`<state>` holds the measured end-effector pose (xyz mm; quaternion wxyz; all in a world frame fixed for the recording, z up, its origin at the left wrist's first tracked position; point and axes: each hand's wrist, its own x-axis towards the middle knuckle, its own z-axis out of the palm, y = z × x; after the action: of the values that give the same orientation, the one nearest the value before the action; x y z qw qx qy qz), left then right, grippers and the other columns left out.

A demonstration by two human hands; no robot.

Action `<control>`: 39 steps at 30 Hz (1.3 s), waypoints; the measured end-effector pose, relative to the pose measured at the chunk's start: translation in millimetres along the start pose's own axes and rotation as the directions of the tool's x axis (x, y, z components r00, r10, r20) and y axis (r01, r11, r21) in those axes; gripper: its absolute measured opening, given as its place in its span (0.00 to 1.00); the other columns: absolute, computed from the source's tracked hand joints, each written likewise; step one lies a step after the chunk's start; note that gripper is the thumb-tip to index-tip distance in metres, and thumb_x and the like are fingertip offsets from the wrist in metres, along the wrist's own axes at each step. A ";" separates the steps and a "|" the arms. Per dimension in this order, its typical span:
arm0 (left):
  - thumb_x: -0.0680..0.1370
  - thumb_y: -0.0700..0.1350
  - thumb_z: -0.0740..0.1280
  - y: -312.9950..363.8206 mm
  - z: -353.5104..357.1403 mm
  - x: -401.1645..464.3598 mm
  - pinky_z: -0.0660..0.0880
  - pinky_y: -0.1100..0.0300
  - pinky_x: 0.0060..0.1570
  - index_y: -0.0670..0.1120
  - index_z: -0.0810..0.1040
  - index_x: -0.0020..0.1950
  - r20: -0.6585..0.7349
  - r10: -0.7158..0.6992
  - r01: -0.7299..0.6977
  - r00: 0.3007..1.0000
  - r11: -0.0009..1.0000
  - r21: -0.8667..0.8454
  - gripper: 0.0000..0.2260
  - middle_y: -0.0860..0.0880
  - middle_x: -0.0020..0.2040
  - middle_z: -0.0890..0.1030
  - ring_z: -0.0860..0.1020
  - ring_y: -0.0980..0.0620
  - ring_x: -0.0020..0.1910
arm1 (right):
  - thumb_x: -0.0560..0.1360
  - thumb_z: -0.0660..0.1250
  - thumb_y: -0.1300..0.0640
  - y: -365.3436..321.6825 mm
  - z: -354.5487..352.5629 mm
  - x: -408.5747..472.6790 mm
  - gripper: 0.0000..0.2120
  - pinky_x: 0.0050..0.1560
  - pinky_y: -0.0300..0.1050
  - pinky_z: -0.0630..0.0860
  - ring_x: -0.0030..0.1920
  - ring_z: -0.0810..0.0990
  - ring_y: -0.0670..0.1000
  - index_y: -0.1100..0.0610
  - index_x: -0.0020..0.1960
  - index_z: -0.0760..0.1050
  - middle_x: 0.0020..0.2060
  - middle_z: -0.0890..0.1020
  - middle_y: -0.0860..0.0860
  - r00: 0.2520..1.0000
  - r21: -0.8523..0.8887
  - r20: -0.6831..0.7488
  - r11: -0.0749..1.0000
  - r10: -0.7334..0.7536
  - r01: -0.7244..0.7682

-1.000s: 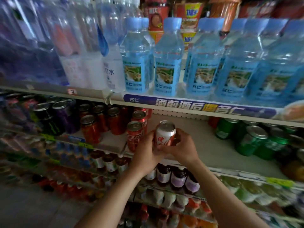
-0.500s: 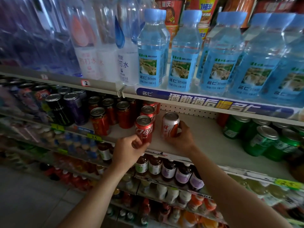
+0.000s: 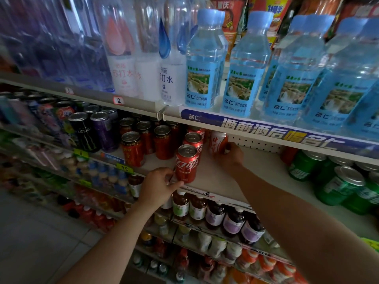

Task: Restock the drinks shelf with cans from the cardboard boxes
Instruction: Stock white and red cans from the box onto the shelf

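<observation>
White-and-red can (image 3: 217, 142), red script on it I can't read, stands deep on the drinks shelf (image 3: 213, 177), my right hand (image 3: 232, 155) curled round it. Left hand (image 3: 159, 186) pinches the base of the front red Coca-Cola can (image 3: 186, 163). Shelf strip above reads 名仁; water bottles (image 3: 203, 64) labelled 名仁 苏打水饮料.

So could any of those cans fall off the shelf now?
Maybe. The front red cola can stands right at the shelf edge, and the left hand touches its base, so a nudge might tip it off. The right hand is pushing the white-and-red can back beside the other cola cans; it could knock one over.
</observation>
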<state>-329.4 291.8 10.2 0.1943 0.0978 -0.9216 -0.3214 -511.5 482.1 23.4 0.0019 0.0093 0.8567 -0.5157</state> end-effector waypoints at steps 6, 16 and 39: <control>0.72 0.57 0.74 -1.6 0.4 1.4 0.72 0.58 0.36 0.50 0.77 0.39 0.069 -0.024 0.021 0.997 0.999 0.036 0.12 0.57 0.33 0.73 0.74 0.58 0.34 | 0.71 0.74 0.47 -6.2 7.9 17.9 0.18 0.59 0.43 0.74 0.55 0.81 0.52 0.52 0.58 0.80 0.55 0.84 0.51 0.999 0.017 -0.017 0.999 0.038 -0.038; 0.71 0.59 0.73 -6.0 1.2 4.4 0.69 0.61 0.34 0.50 0.77 0.42 0.077 -0.020 0.013 0.997 0.996 0.090 0.13 0.55 0.38 0.75 0.74 0.57 0.35 | 0.71 0.71 0.43 -7.8 13.2 32.6 0.22 0.64 0.51 0.75 0.62 0.79 0.55 0.48 0.63 0.77 0.60 0.82 0.50 1.000 -0.036 -0.013 0.999 0.012 -0.013; 0.75 0.48 0.73 -116.0 -22.1 -150.6 0.76 0.66 0.38 0.49 0.81 0.47 0.000 -0.438 0.428 0.899 0.879 -0.209 0.05 0.54 0.37 0.82 0.79 0.63 0.34 | 0.76 0.71 0.55 13.1 92.8 -254.5 0.05 0.31 0.39 0.72 0.28 0.76 0.42 0.53 0.41 0.80 0.30 0.80 0.45 0.472 0.334 0.729 0.859 -0.497 0.389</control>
<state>-177.3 235.6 -91.4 0.1481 0.2885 -0.8337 -0.4470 -257.4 402.7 -28.4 0.2482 -0.4426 0.7032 -0.4980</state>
